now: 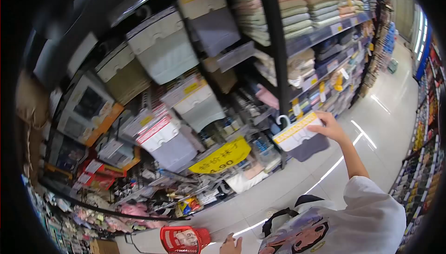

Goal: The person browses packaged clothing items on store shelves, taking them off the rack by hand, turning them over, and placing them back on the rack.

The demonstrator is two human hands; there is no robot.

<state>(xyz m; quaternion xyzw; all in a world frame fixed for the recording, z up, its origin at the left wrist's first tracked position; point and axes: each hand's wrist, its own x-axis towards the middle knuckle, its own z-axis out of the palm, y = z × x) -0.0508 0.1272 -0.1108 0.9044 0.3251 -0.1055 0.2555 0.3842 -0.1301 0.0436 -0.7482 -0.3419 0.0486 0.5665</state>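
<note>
Near the lower edge of the view, a red basket [204, 239] with slotted walls stands on the pale tiled floor [371, 110]. Inside it there is a whitish item with pinkish marks; what it is exactly, I cannot tell. To the left of the basket, a brown cardboard box [104, 247] is partly visible, and its content cannot be seen. The shelf unit [325, 33] carries folded cloths [320, 10] on its upper level, in neat stacks of pale green, pink, grey and white. The levels below hold more textiles, in darker and beige colours.

The grey pack [306, 138] is in the air beside the shelf unit, above the floor. It has a white hook, a white card with 1 yellow band on the top, and soft dark grey cloth below; it is tilted, with its right end higher. The right hand [327, 127] grasps the right end of the card between thumb and fingers.

The left hand [231, 246] is low, near the basket, its fingers parted and released. Similar hanging packs [162, 52] fill the rack on the left, above a yellow sign [220, 156] with black writing.
</note>
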